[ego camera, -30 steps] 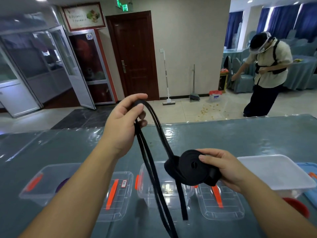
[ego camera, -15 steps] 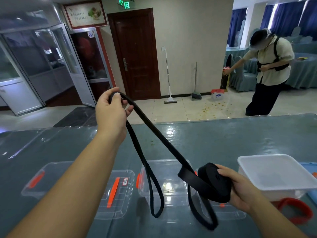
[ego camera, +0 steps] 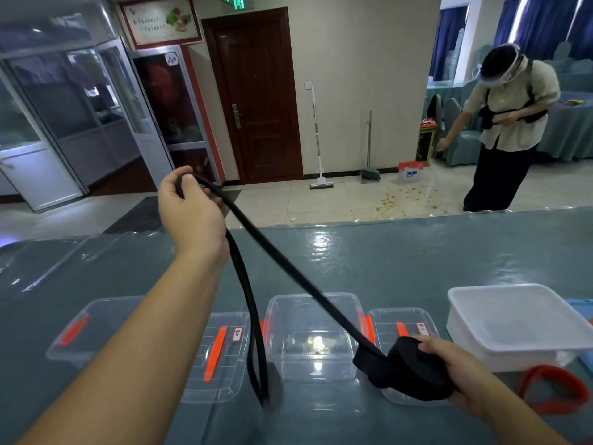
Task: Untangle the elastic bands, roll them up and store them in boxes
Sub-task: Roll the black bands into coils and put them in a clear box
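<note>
A black elastic band [ego camera: 288,277] stretches between my two hands. My left hand [ego camera: 189,213] is raised above the table's far edge and pinches the band's loose part, from which a long loop hangs down to the table. My right hand [ego camera: 449,370] is low at the front right and grips the rolled-up part of the band [ego camera: 414,370]. An open clear box [ego camera: 313,335] stands under the band, between the hands. A red elastic band [ego camera: 552,390] lies on the table at the right.
A clear lid with an orange clip [ego camera: 218,354] and another clear box [ego camera: 80,329] lie left of the open box. A second lid [ego camera: 404,329] sits under my right hand. A white tub [ego camera: 519,326] stands at right. A person [ego camera: 507,123] bends over beyond the table.
My left hand has moved up and to the left, pulling the band straighter. My right hand with the roll has dropped lower and to the right. The hanging loop has become shorter.
</note>
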A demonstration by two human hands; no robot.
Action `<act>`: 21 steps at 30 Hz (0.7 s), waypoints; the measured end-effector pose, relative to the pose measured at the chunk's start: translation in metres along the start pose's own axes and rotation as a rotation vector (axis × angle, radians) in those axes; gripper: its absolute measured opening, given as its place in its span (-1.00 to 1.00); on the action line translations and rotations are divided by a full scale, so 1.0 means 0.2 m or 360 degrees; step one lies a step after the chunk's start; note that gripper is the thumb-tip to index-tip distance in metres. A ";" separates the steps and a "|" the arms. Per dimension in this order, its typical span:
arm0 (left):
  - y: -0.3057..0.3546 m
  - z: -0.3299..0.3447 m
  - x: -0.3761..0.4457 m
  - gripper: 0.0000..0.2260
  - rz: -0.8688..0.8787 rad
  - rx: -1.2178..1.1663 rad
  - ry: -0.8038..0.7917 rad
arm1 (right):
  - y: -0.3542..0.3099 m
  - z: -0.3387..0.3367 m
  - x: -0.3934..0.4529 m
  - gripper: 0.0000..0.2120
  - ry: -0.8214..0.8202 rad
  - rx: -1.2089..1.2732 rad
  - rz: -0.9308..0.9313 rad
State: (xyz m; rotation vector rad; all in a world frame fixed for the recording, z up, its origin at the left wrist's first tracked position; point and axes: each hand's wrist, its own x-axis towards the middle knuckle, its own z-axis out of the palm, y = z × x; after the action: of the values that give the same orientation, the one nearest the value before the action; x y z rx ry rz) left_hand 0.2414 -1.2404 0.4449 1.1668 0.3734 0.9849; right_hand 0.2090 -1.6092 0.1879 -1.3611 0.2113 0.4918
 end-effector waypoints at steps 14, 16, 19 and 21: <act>0.05 -0.02 -0.10 -0.80 0.0021 0.0011 -0.0372 | 0.03 0.06 0.02 -0.81 0.0506 -0.0187 -0.0235; 0.01 -0.03 -0.14 -0.79 0.0004 0.0052 -0.0469 | -0.03 0.08 0.03 -0.77 0.0547 -0.0138 -0.0300; -0.06 -0.07 -0.18 -0.79 -0.0073 0.0127 -0.0653 | -0.10 0.10 0.05 -0.83 0.0534 -0.0066 -0.0365; -0.10 -0.10 -0.22 -0.79 -0.0150 0.0163 -0.0817 | -0.16 0.13 0.05 -0.82 0.0502 0.0002 -0.0426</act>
State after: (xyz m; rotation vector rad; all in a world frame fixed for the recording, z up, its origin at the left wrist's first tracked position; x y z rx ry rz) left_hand 0.2119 -1.2650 0.4093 1.4310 0.0656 0.5595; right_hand 0.2291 -1.5865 0.2171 -1.4363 0.2816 0.0513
